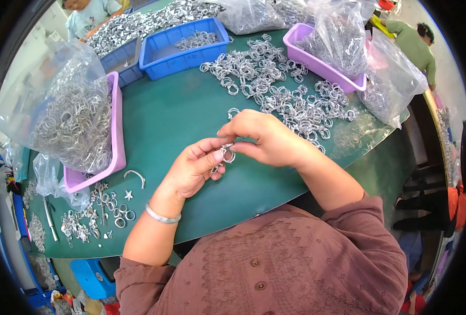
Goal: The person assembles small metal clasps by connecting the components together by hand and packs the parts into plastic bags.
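Note:
Over the near middle of the green table, my two hands meet at a few small silver metal rings point(228, 154). My left hand point(195, 165) is closed round them, its thumb and fingers pinching. From the right, my right hand point(262, 136) pinches the upper end of the same pieces between thumb and forefinger. Exactly how the rings join is too small to make out. Beyond my hands spreads a loose heap of similar silver rings point(290, 102). Loose rings, a star and other small metal parts point(93, 215) lie left of my left forearm.
At left, a purple basket point(118, 131) holds a plastic bag of rings point(72, 126). Blue trays point(183, 54) stand at the far side beside a pile of metal pieces point(149, 23). Another purple basket point(322, 64) stands far right. Other people work beyond the table point(180, 115).

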`<state>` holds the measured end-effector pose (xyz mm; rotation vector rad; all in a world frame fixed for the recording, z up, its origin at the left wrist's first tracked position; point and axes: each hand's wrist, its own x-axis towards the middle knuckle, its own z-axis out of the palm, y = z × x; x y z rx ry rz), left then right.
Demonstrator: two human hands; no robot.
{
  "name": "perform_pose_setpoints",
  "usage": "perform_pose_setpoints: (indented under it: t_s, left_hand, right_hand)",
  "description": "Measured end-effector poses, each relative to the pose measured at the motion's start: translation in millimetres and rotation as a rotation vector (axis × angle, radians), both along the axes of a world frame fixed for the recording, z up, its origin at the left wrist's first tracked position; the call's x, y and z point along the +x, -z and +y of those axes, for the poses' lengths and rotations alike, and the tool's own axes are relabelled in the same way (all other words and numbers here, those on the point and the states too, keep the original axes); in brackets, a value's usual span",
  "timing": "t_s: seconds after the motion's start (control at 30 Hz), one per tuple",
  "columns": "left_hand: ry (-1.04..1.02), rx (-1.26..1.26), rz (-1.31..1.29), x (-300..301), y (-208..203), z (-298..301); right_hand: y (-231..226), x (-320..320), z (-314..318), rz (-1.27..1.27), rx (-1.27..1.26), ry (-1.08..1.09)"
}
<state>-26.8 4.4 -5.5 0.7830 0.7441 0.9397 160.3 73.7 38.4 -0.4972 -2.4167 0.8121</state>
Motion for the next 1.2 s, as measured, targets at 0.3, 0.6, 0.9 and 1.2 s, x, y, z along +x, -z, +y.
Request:
perform_pose_setpoints:
  t_s: [0.3,0.6,0.9,1.2]
  left_hand:
    - [-0.037,-0.047,-0.013,-1,1,2]
    - [0.010,0.003,0.132,-6,-3,4]
    - [-0.130,0.034,-0.139,-5,4,6]
    - [-0.190,0.067,-0.085,-2,5,5]
  right_hand:
    - [2,5,12,-0.101,0.207,0.014]
    - [5,7,15,-0.155,0.142,-0.081]
    - [15,-2,-2,0.026,-0.148,0.111]
    - [32,-12,-10,0.189,-0.044,0.209]
